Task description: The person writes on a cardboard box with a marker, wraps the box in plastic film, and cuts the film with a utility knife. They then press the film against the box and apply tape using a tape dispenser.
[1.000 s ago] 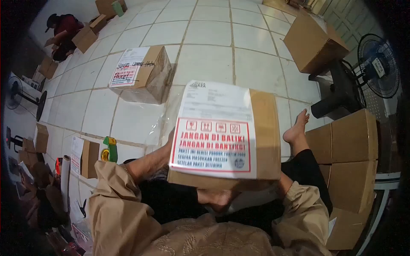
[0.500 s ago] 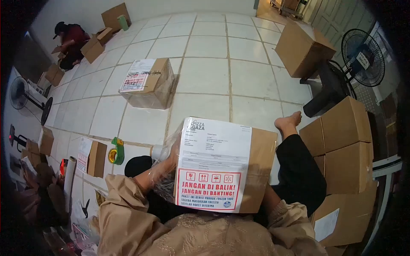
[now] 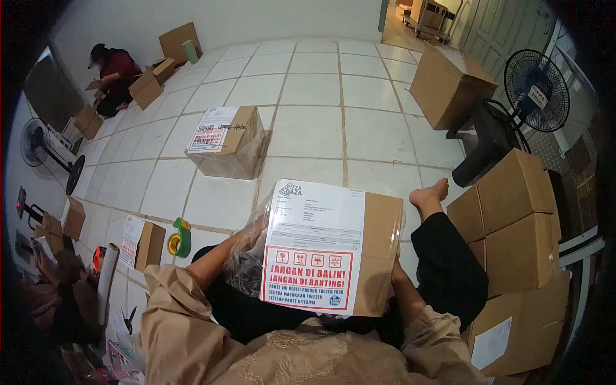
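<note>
A cardboard box [image 3: 382,256] with a white and red printed label [image 3: 314,247] rests across my lap, its labelled face turned up toward me. Clear plastic film [image 3: 247,256] bunches loosely at its left side. My left hand [image 3: 256,230] is at the box's left side, partly behind the film, its fingers hidden. My right hand [image 3: 396,264] is against the right side, mostly hidden by the box. A film-wrapped labelled box [image 3: 240,151] sits on the floor ahead. Left of my knee lies a green tape dispenser [image 3: 180,239].
Stacked cartons [image 3: 513,224] stand at my right, below a black fan [image 3: 536,90] and another large box [image 3: 449,86]. A small labelled box [image 3: 149,244], scissors [image 3: 129,319] and a long roll [image 3: 108,282] lie left. One person [image 3: 115,70] sits far left; another is at the left edge.
The view has shifted slightly, so the floor box appears lower. The held box is tilted a little differently, and my right forearm shows more beside it. The white roll near my left hand is now hidden.
</note>
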`<state>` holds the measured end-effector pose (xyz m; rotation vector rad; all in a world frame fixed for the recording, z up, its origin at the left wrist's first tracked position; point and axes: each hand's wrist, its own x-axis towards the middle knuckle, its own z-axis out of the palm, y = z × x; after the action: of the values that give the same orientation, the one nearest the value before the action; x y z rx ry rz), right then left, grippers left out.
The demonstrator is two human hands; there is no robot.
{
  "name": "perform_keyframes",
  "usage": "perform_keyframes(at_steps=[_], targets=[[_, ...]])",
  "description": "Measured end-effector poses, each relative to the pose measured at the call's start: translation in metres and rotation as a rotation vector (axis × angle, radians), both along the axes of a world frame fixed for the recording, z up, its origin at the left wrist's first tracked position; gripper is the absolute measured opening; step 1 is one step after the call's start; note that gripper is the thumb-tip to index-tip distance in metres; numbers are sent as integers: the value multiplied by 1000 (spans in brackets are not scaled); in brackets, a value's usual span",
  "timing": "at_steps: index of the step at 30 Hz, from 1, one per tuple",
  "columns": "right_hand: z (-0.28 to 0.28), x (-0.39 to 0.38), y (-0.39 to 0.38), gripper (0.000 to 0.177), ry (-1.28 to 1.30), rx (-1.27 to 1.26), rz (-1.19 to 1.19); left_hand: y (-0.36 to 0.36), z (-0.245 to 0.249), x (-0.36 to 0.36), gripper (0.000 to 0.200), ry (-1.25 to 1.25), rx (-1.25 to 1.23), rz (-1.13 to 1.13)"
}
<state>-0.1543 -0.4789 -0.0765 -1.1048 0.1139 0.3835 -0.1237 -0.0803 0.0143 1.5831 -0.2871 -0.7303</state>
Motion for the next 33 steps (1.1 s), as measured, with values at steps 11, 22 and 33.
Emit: perform_keyframes(at_steps=[11,22,33], targets=[[126,132,4,36,-74,-118,115,5,-23,-15,57,-88,-10,86],[202,129,68,39,-486,-792,1162,9,-26,-19,58,8,-57,106],[108,148,77,47,-89,-494,1176,36,-15,23,54,113,4,61]])
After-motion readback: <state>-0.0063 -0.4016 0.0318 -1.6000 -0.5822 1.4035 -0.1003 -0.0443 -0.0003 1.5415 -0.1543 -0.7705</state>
